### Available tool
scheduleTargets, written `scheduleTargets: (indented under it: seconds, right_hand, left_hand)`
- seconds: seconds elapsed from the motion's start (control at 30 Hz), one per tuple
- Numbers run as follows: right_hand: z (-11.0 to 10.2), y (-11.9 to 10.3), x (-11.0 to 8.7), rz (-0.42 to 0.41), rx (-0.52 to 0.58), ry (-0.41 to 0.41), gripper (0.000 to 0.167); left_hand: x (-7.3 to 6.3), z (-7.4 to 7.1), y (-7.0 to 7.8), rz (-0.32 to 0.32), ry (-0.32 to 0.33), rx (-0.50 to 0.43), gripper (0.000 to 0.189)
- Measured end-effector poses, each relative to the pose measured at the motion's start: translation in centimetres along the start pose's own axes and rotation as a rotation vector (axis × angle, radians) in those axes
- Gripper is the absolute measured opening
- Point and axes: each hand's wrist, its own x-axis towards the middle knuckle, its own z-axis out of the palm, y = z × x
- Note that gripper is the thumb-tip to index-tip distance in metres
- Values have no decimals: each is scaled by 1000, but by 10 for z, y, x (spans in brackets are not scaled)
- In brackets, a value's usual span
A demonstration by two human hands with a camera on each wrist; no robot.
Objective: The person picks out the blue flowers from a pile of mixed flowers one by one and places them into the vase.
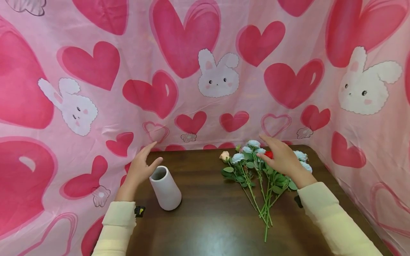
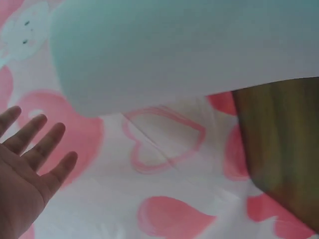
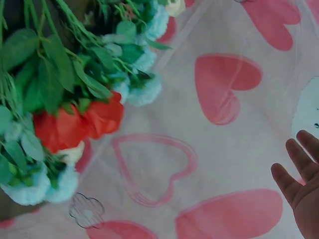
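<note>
A white tapered vase [image 1: 167, 192] stands upright on the left part of the brown table, its round mouth uncovered. My left hand [image 1: 139, 169] hovers beside the vase's mouth, fingers extended and holding nothing; in the left wrist view the vase [image 2: 179, 55] fills the top, apart from the spread fingers [image 2: 52, 144]. To the right lies a bunch of artificial flowers [image 1: 250, 165] with pale blue, peach and red blooms, green stems toward me. Above its right side my right hand [image 1: 283, 160] is held with straight fingers, nothing in it. The red blooms [image 3: 79, 124] show plainly in the right wrist view.
The dark wooden table [image 1: 208, 213] has rounded back corners. A pink cloth [image 1: 137, 21] printed with hearts and white rabbits hangs behind and along both sides, close to the table's edges.
</note>
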Motion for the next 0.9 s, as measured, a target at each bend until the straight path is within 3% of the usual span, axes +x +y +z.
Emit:
scheduleTargets:
  seconds: [0.37, 0.67, 0.83, 0.9]
  right_hand:
    - [28, 4, -29, 126, 106, -70, 69]
    - [53, 7, -45, 153, 161, -62, 62]
    - [69, 7, -52, 214, 221, -114, 57]
    - [75, 7, -55, 244, 243, -140, 54]
  left_hand:
    - [-50, 17, -30, -69, 113, -179, 58]
    - [-69, 33, -40, -131, 107, -258, 63]
    - [-75, 36, -27, -161, 106, -328, 66]
    - [-78, 41, -29, -176, 110, -337, 66]
